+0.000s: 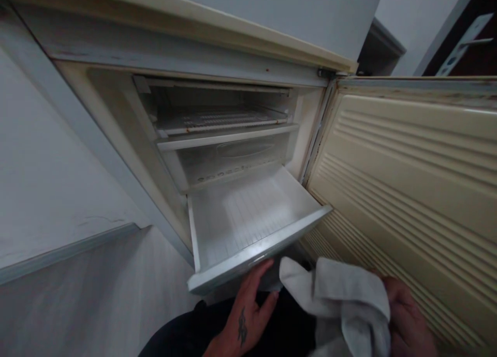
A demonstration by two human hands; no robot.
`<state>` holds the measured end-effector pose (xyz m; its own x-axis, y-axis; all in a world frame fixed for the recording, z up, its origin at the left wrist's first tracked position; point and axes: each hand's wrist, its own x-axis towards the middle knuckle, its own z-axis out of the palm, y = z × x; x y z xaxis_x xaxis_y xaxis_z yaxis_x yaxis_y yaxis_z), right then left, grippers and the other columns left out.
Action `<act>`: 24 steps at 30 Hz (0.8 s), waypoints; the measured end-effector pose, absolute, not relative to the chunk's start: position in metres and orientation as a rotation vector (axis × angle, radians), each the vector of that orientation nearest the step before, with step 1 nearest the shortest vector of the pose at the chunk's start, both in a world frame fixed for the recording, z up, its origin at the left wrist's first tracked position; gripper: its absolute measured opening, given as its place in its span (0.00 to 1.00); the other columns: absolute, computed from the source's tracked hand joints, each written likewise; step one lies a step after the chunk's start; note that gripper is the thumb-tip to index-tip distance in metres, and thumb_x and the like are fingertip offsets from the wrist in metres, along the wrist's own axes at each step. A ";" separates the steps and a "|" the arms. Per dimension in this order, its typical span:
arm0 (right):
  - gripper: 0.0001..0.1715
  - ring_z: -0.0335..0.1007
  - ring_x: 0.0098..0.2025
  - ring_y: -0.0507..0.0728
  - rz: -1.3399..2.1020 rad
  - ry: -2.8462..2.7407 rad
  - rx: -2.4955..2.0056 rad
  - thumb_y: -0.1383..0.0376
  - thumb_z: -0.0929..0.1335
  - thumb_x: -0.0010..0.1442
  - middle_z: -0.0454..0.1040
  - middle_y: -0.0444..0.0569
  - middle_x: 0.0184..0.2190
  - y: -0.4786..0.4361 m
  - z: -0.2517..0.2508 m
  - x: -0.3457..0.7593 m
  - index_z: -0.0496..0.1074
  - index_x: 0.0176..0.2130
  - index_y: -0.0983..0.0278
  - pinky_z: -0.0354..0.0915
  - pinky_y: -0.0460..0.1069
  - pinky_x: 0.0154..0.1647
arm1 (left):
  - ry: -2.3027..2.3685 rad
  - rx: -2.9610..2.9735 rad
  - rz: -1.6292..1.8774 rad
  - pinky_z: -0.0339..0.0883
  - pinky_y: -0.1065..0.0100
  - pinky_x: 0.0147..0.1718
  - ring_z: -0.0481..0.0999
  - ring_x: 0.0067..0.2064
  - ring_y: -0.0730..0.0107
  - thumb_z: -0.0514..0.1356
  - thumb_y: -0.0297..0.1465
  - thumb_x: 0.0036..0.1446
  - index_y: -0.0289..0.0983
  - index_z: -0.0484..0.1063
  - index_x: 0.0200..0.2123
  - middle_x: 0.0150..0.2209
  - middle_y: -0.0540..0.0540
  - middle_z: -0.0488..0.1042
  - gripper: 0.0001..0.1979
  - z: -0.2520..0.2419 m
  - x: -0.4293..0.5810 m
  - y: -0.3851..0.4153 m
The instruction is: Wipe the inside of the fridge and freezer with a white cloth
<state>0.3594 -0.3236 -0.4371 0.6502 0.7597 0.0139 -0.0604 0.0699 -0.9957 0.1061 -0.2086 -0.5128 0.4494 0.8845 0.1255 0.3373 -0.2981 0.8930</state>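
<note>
My left hand (pixel 248 313) is just in front of the pulled-out freezer drawer (pixel 252 256), fingers apart and holding nothing. Whether its fingertips touch the drawer front I cannot tell. At the lower right, my right hand (pixel 406 315) grips a bunched white cloth (pixel 349 289), which hides part of the fingers. The drawer is white with a ribbed floor and nothing shows inside it. Above it, a second drawer (pixel 233 158) with a clear front sits pushed in, and a wire shelf (pixel 229 121) with rusty spots lies higher up.
The freezer door (pixel 407 181) stands wide open on the right, its cream inner side ribbed and its edge stained. A white wall (pixel 58 150) rises on the left above the grey wood-look floor (pixel 97 305). A dark door with a handle plate (pixel 462 46) appears at upper right.
</note>
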 end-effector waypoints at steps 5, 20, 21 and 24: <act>0.17 0.68 0.31 0.59 1.026 -0.681 -1.223 0.58 0.76 0.47 0.71 0.50 0.33 -0.332 -0.467 0.347 0.66 0.23 0.59 0.68 0.53 0.30 | 1.108 1.800 0.971 0.65 0.43 0.70 0.72 0.69 0.53 0.58 0.44 0.68 0.45 0.67 0.67 0.66 0.39 0.74 0.27 -0.525 0.118 -0.210; 0.69 0.68 0.30 0.53 0.981 -0.665 -1.219 0.65 0.66 0.49 0.71 0.38 0.32 -0.130 -0.502 0.274 0.29 0.79 0.61 0.66 0.46 0.33 | 1.156 1.908 1.274 0.69 0.47 0.65 0.75 0.63 0.55 0.61 0.41 0.67 0.44 0.56 0.71 0.64 0.38 0.73 0.33 -0.517 0.130 -0.160; 0.68 0.68 0.31 0.53 0.958 -0.689 -1.234 0.66 0.65 0.50 0.71 0.39 0.32 -0.120 -0.502 0.271 0.29 0.79 0.62 0.67 0.46 0.34 | 1.150 1.952 1.289 0.69 0.47 0.65 0.74 0.63 0.55 0.61 0.41 0.67 0.45 0.56 0.71 0.64 0.38 0.72 0.33 -0.516 0.130 -0.151; 0.66 0.69 0.32 0.53 0.927 -0.796 -1.295 0.67 0.64 0.51 0.71 0.39 0.32 -0.094 -0.499 0.271 0.30 0.79 0.65 0.67 0.47 0.37 | 1.161 2.064 1.323 0.69 0.46 0.65 0.72 0.64 0.53 0.62 0.40 0.66 0.43 0.57 0.70 0.66 0.36 0.69 0.32 -0.512 0.130 -0.126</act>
